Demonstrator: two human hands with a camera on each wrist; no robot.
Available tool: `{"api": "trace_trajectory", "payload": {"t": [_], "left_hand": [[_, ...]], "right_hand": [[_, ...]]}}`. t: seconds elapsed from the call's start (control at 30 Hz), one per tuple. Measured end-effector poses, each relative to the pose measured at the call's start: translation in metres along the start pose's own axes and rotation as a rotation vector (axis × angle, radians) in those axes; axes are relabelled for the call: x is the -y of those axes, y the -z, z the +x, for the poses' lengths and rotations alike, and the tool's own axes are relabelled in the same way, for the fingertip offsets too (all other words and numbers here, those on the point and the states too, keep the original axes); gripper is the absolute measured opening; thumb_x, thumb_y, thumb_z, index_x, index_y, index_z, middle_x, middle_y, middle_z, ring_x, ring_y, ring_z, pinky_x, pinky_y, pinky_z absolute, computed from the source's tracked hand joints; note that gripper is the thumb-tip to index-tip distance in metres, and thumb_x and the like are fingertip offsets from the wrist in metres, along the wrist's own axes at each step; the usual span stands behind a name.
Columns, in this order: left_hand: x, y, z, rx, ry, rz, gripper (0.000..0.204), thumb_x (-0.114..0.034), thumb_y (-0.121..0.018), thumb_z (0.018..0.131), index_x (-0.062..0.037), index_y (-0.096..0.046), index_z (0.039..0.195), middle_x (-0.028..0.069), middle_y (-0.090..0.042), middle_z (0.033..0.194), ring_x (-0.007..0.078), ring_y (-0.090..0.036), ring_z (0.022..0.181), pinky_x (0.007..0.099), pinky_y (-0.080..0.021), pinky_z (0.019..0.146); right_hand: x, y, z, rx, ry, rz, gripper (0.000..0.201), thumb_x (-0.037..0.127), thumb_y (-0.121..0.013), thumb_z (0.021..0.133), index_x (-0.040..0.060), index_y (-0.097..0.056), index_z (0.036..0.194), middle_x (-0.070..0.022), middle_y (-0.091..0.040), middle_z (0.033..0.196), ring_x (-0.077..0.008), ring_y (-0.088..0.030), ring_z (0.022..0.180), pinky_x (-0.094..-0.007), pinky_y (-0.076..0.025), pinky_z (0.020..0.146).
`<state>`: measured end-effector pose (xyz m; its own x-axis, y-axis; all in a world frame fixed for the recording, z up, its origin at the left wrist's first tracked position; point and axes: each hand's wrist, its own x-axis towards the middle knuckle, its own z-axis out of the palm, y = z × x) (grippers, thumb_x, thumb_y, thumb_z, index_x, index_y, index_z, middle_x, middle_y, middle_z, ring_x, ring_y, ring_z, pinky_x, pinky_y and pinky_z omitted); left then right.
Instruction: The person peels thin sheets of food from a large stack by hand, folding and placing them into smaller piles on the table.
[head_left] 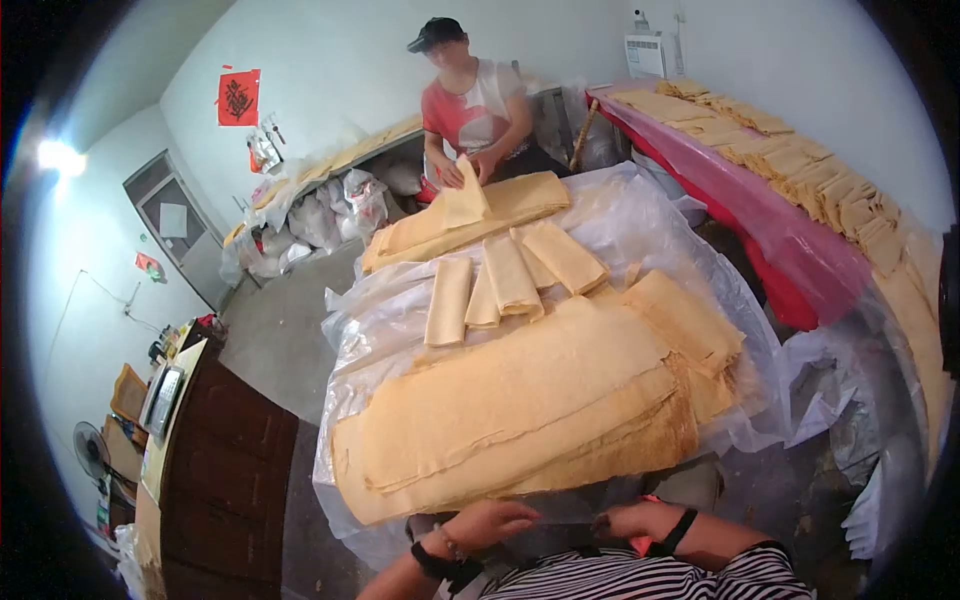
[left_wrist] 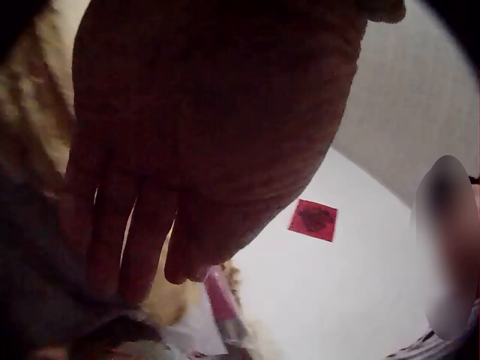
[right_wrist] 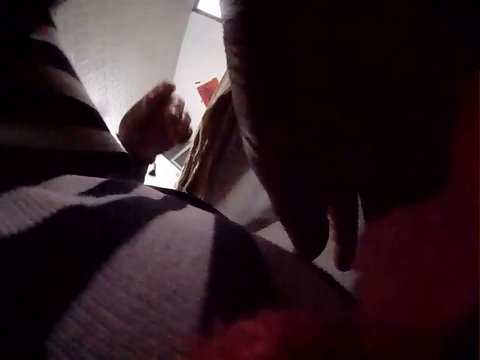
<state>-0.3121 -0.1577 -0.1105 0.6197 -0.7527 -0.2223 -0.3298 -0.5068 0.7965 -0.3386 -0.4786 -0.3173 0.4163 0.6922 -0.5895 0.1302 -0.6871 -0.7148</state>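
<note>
Both hands are at the body, below the table's near edge. The left hand has its fingers straight and holds nothing; its palm and fingers fill much of the left wrist view. Beside the striped shirt, the right hand hangs with loosely bent fingers, dark in the right wrist view, fingers pointing down. Something red shows by the right wrist. In front of the hands lies a stack of large yellowish sheets, with several folded bundles beyond it.
Across the table, a person in a cap handles a folded sheet over another stack. Plastic film covers the table. More sheets lie along the right-hand bench; a brown cabinet stands at the left.
</note>
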Motion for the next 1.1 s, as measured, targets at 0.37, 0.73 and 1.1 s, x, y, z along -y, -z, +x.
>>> {"api": "trace_trajectory", "payload": {"t": [0.37, 0.73, 1.1], "left_hand": [[0.053, -0.115, -0.054, -0.299, 0.087, 0.909, 0.018, -0.028, -0.06, 0.089, -0.0168, -0.072, 0.085, 0.008, -0.07, 0.081, 0.0286, -0.069, 0.078, 0.0424, -0.052, 0.072], [0.046, -0.12, -0.036, -0.114, 0.235, 0.727, 0.021, -0.031, -0.061, 0.088, -0.0154, -0.073, 0.096, 0.0125, -0.075, 0.089, 0.0318, -0.073, 0.084, 0.0433, -0.056, 0.075], [0.039, -0.1, -0.085, -0.15, 0.421, 0.467, 0.024, -0.025, -0.061, 0.092, -0.0116, -0.074, 0.108, 0.016, -0.074, 0.094, 0.0372, -0.071, 0.089, 0.0485, -0.056, 0.079]], "right_hand": [[0.044, 0.02, -0.012, -0.154, -0.068, -0.037, 0.048, 0.038, -0.059, 0.097, 0.0004, -0.067, 0.125, -0.0192, -0.073, 0.113, -0.0336, -0.069, 0.105, -0.0467, -0.052, 0.092], [0.02, 0.018, -0.014, -0.229, -0.056, 0.283, 0.042, 0.031, -0.061, 0.101, 0.0023, -0.064, 0.132, -0.0081, -0.074, 0.103, -0.0179, -0.067, 0.091, -0.0342, -0.055, 0.083], [0.013, 0.031, -0.005, -0.098, -0.152, 0.189, 0.04, 0.031, -0.059, 0.103, 0.003, -0.065, 0.131, -0.006, -0.073, 0.102, -0.017, -0.065, 0.092, -0.0346, -0.052, 0.085]]}}
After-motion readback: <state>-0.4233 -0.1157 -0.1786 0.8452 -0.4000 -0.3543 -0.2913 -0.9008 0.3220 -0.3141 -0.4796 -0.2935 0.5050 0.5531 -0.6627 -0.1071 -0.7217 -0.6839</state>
